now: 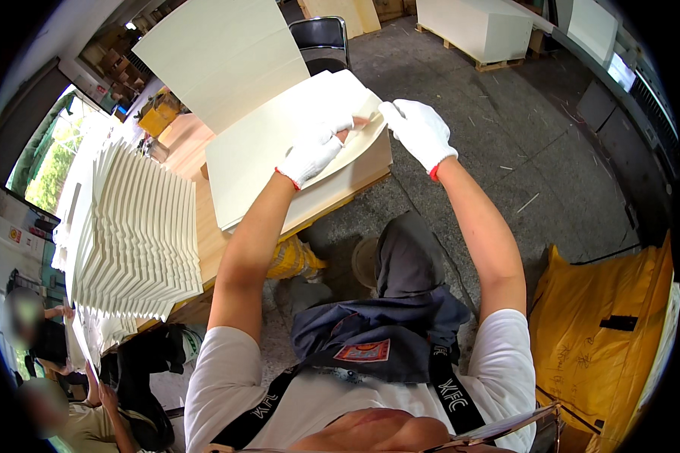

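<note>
Cream-white sheets of card or thick paper [253,162] lie stacked on the wooden table in front of me. The top sheet [363,143] curls up along its right side. My left hand [313,151], in a white knit glove with bare fingertips showing, rests on this sheet with its fingers stretched toward the curled edge. At the sheet's far right corner is my right hand [419,130], also gloved in white with a red cuff. Its thumb and fingers are pinched together at the raised edge; the fingertips are partly hidden.
A tall stack of folded white sheets [140,234] stands left on the wooden table [185,143]. Behind the work stands a large upright board [223,60], near a black chair [321,38]. A yellow cloth-sided container [597,332] is at right. Other people [109,408] work at lower left.
</note>
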Available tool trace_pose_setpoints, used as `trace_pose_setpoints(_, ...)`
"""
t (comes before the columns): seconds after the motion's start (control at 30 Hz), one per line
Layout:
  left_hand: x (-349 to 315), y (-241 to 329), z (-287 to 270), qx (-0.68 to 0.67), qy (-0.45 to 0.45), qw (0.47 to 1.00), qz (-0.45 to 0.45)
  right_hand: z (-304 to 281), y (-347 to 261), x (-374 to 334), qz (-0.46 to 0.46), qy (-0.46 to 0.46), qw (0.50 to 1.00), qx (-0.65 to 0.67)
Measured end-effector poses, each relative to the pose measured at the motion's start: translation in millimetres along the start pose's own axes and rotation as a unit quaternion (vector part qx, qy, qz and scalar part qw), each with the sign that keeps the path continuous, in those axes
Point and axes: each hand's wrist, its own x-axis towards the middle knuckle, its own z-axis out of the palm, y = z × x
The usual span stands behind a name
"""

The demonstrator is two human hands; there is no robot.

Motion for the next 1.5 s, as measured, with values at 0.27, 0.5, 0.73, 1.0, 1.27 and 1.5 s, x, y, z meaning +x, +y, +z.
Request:
trace_pose_setpoints(0.27,-1,5,-4,0.043,-0.041,0.996,-0.074,12,7,-4,0.061,-0.001,0.986,0.156)
trace_pose_setpoints(0.5,0,3,-3,-0.003,-0.041,0.995,-0.089,11,8,-5,0.052,0.002,0.988,0.143)
trace_pose_setpoints(0.73,0,6,-4,0.016,-0.052,0.993,-0.109,13,10,-5,0.055,0.000,0.987,0.148)
trace_pose_setpoints(1.0,-1,0,-3,0.001,-0.044,0.997,-0.068,14,12,-4,0.061,-0.003,0.987,0.151)
trace_pose_setpoints(1.27,-3,8,-4,0.018,-0.012,0.998,-0.066,3,6,-6,-0.032,0.009,0.999,-0.018)
trace_pose_setpoints(1.5,-1,-12,-5,-0.024,-0.011,1.000,-0.016,15,-15,6,0.161,-0.062,0.841,0.512)
